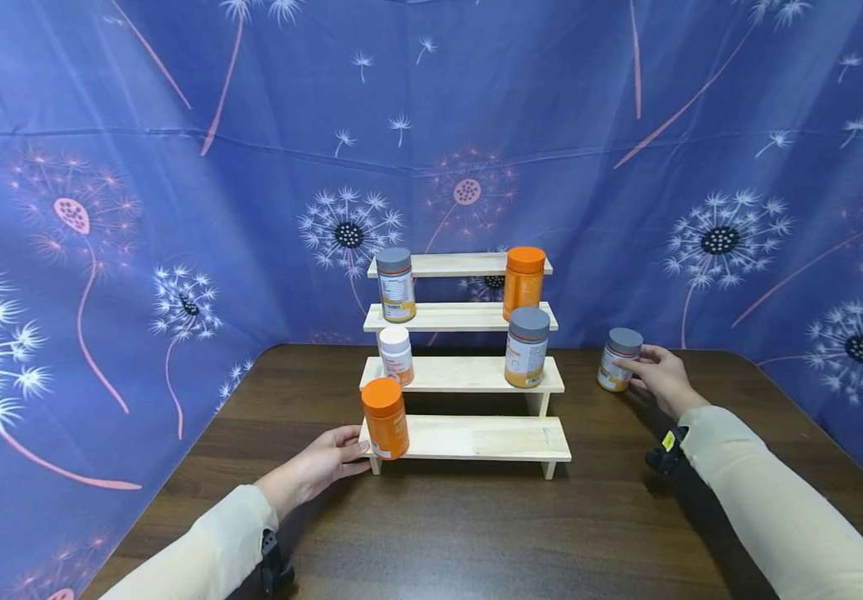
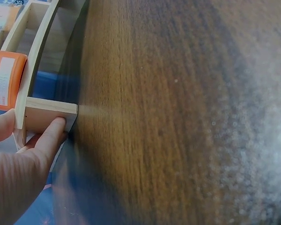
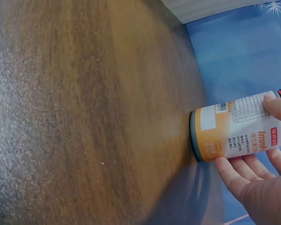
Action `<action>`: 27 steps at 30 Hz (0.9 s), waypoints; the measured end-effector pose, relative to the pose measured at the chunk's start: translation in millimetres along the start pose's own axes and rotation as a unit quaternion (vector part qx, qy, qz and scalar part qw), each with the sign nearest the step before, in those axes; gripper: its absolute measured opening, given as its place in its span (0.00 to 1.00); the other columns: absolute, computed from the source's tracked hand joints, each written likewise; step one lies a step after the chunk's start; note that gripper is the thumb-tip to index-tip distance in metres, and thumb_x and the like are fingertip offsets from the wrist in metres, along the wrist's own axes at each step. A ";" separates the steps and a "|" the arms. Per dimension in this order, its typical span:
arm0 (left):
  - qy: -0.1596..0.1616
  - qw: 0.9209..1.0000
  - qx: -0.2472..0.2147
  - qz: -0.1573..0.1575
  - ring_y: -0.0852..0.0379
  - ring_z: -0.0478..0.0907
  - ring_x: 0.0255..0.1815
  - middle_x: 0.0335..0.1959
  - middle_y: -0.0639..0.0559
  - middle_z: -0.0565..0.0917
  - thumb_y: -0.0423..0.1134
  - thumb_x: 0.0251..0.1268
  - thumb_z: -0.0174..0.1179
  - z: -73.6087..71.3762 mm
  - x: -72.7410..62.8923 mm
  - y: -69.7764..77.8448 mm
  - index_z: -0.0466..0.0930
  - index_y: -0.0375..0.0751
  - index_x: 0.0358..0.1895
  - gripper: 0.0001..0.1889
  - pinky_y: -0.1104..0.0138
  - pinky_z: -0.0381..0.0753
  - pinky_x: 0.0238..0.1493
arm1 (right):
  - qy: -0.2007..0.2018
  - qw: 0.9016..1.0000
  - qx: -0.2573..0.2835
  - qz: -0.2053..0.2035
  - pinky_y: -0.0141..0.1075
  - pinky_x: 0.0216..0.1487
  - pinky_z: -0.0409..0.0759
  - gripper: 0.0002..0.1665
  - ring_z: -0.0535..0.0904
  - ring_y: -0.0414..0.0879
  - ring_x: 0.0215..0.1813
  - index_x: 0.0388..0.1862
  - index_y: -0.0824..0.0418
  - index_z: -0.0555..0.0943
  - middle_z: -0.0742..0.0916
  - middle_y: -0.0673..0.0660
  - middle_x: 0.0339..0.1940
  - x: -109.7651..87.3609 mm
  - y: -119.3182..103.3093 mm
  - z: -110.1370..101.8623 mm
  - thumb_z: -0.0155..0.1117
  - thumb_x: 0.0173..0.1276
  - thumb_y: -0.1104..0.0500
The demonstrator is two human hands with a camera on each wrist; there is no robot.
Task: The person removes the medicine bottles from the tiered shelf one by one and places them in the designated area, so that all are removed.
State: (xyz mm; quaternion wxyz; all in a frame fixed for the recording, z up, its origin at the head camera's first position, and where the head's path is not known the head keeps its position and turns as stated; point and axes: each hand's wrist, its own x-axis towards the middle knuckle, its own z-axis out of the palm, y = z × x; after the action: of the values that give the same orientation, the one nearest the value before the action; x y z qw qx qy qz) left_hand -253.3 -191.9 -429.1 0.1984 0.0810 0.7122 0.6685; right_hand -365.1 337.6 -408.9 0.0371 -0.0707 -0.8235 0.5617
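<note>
A light wooden step rack stands on the table. My left hand grips the left end of its lowest step; in the left wrist view the thumb is by the step's edge and a finger lies along the end leg. Right beside that hand, an orange bottle with an orange lid stands on the lowest step. Off to the right of the rack, my right hand holds a grey-lidded supplement bottle. Thumb and fingers go round its white and yellow label, with its base close to the tabletop.
On the upper steps stand a white bottle, a grey-lidded bottle at right, another grey-lidded bottle and an orange bottle. A blue dandelion-print cloth hangs behind the dark wooden table.
</note>
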 end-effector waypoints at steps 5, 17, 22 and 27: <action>0.000 1.000 -0.001 0.005 0.51 0.74 0.60 0.66 0.27 0.66 0.34 0.76 0.47 -0.3 -0.1 -1.0 0.51 0.19 0.69 0.28 0.50 0.72 0.67 | 0.008 1.000 0.007 -0.014 0.38 0.59 0.81 0.52 0.73 0.33 0.46 0.76 0.70 0.49 0.64 0.71 0.72 -3.6 -6.0 -2.0 0.62 0.68 0.43; -0.001 1.000 -0.006 0.003 0.53 0.75 0.59 0.66 0.29 0.67 0.35 0.76 0.48 -0.3 -0.6 -0.8 0.52 0.20 0.70 0.29 0.51 0.72 0.66 | 0.044 0.998 0.034 -0.038 0.25 0.44 0.84 0.50 0.74 0.23 0.35 0.73 0.71 0.57 0.76 0.51 0.50 -0.5 -16.0 -7.8 0.66 0.64 0.44; -0.003 1.000 -0.011 0.009 0.57 0.76 0.55 0.63 0.31 0.70 0.34 0.76 0.47 -0.4 -1.0 -0.7 0.52 0.19 0.69 0.28 0.51 0.73 0.66 | 0.057 0.996 0.044 -0.053 0.21 0.39 0.82 0.45 0.74 0.21 0.36 0.70 0.71 0.63 0.75 0.39 0.41 -1.1 -24.7 -11.4 0.68 0.64 0.46; -0.003 1.000 -0.011 0.013 0.58 0.76 0.54 0.62 0.32 0.72 0.33 0.76 0.47 -0.1 -0.9 -1.4 0.52 0.19 0.69 0.27 0.52 0.74 0.66 | 0.079 0.994 0.045 -0.057 0.17 0.39 0.78 0.38 0.72 0.21 0.38 0.65 0.65 0.70 0.76 0.32 0.36 1.4 -33.7 -16.2 0.69 0.63 0.46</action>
State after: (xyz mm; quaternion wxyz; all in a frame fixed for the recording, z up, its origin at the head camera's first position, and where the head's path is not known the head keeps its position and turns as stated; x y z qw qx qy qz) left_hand -252.3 -192.5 -430.3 0.1923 0.0901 0.7028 0.6790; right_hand -366.7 340.6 -371.7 0.1369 -0.0663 -0.7943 0.5881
